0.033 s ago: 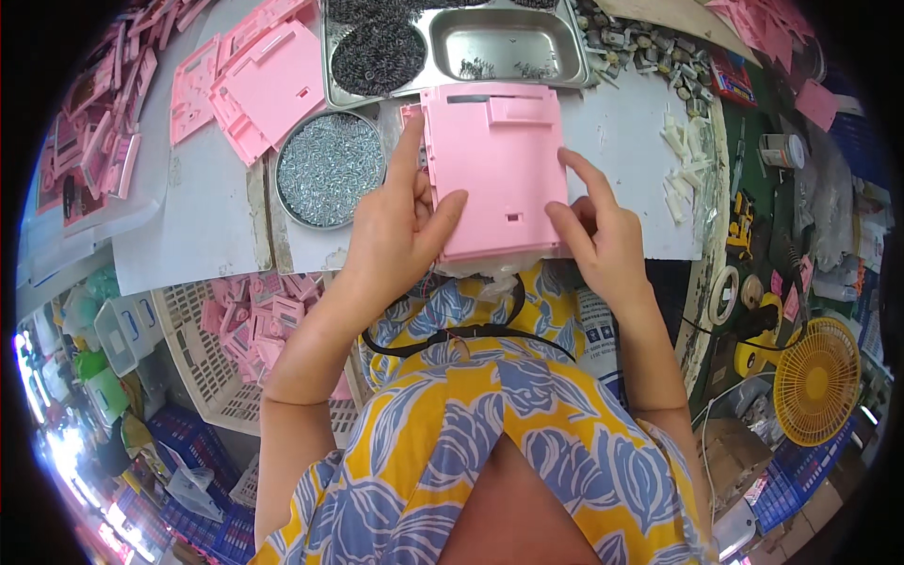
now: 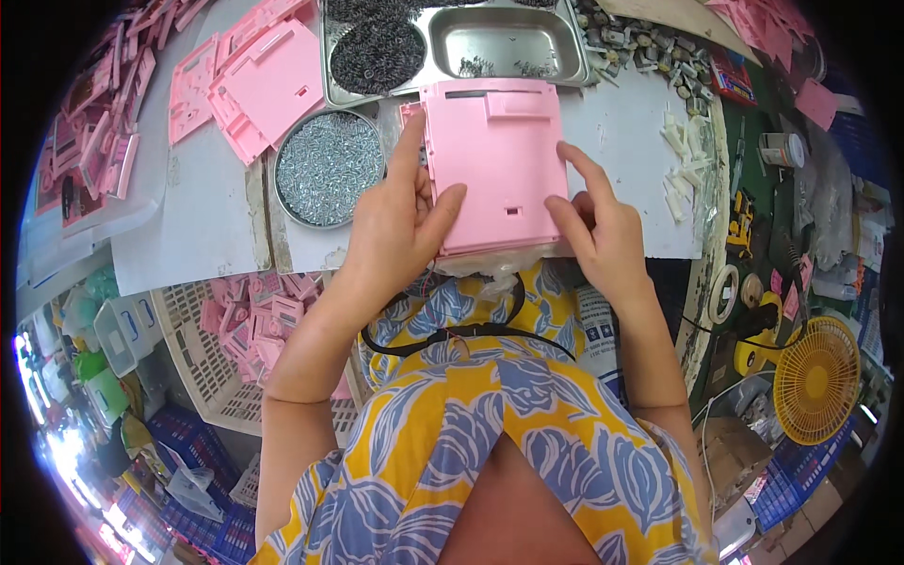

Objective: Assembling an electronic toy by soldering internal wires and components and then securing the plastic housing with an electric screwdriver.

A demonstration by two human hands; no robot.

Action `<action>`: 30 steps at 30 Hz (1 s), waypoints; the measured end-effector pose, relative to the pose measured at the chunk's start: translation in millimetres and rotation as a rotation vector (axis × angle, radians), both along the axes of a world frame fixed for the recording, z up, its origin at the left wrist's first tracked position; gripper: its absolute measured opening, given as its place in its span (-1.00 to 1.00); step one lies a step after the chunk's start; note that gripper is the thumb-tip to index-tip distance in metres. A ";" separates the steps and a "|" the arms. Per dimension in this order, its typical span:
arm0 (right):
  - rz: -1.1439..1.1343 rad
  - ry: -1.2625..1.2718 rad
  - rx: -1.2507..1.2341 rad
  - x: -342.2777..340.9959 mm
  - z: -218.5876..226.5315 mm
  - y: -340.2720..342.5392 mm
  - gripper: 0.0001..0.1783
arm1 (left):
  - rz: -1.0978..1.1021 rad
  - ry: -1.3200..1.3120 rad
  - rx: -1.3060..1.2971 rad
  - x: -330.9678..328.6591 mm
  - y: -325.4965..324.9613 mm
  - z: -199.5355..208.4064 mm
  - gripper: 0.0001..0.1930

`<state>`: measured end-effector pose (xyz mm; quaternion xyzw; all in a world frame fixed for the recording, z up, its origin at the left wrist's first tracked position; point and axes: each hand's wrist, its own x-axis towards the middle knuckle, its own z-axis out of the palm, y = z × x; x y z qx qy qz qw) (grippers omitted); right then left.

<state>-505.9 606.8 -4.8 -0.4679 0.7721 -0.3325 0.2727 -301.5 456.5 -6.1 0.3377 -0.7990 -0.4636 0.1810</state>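
Fingers (image 2: 414, 155) of the left hand (image 2: 400, 231) and right hand (image 2: 603, 235) clamp opposite edges of a flat pink plastic square panel (image 2: 494, 165), held over the near edge of the bench (image 2: 202, 226). Just left sits a round metal tin of small silver screws (image 2: 328, 168); beyond lie a steel compartment tray (image 2: 499, 42) and loose pink plastic covers (image 2: 268, 80).

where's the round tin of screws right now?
Head view, upper left of centre: the round tin of screws sits on the table just left of the left hand, below the loose pink panels.
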 end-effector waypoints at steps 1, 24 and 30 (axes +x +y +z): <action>0.013 0.004 0.031 -3.2 0.1 -4.3 -0.38 | 0.001 0.008 0.001 -2.9 -3.6 -1.9 -0.18; 0.444 0.400 -0.016 -2.9 6.3 -29.3 -0.41 | 0.157 -0.032 -0.125 32.4 13.4 -11.2 -0.56; 0.490 0.434 0.086 -4.5 18.7 -38.1 -0.45 | 0.181 -0.023 0.108 41.3 16.0 -20.5 -0.52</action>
